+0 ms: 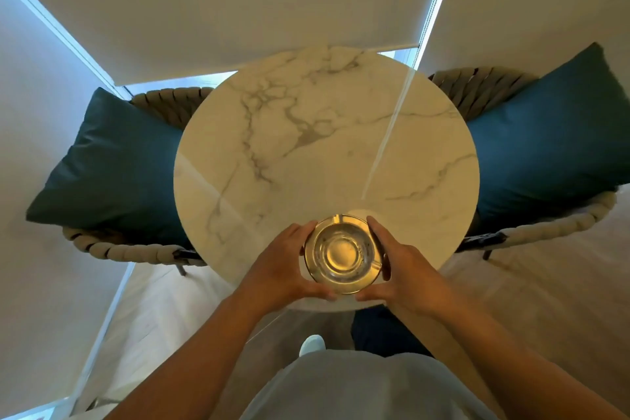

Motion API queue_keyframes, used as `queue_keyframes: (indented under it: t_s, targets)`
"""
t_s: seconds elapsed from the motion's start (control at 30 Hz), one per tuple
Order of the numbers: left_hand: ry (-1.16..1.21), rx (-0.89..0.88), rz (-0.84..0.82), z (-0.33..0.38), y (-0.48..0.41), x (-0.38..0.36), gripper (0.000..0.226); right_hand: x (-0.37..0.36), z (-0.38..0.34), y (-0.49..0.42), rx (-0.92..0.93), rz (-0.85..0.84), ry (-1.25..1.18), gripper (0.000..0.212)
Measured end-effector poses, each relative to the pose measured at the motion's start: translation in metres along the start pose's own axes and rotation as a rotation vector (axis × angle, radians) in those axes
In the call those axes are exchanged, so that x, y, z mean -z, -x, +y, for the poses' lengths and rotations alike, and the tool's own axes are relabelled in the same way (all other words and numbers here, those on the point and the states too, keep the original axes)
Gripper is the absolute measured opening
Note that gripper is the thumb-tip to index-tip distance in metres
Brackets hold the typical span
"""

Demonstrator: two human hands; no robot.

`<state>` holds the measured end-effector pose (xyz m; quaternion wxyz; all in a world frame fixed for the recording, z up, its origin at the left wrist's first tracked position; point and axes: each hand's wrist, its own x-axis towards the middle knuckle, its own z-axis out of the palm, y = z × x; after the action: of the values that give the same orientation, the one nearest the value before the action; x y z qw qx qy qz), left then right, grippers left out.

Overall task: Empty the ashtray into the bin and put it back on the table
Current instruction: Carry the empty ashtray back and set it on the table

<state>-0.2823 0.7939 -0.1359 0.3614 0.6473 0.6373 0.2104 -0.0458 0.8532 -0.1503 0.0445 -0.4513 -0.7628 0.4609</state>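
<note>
A round glass ashtray [342,253] on a gold-coloured saucer sits at the near edge of a round white marble table [324,133]. Its bowl looks bare inside. My left hand [286,266] cups its left side, thumb under the near rim. My right hand [402,269] cups its right side, fingers along the rim. Both hands grip it over the tabletop. No bin is in view.
A woven rope chair with a dark teal cushion [112,164] stands left of the table, and another with a teal cushion [545,147] stands right. Drawn roller blinds [238,3] hang behind. My white shoe [312,344] shows on the pale floor below.
</note>
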Motion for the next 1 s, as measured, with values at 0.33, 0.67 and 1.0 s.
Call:
queue_keyframes:
  t_s: [0.33,0.67,1.0]
  targets:
    - [0.001,0.134,0.121,0.014,-0.09,0.01,0.117,0.083,0.021,-0.09,0.097,-0.075,-0.031,0.131]
    - [0.037,0.168,0.06,-0.045,-0.157,0.024,0.115,0.067,0.032,-0.176,-0.017,-0.093,0.018,0.132]
    - [-0.148,0.126,0.005,-0.134,-0.226,0.012,0.111,0.029,0.054,-0.26,-0.132,-0.028,0.222,0.131]
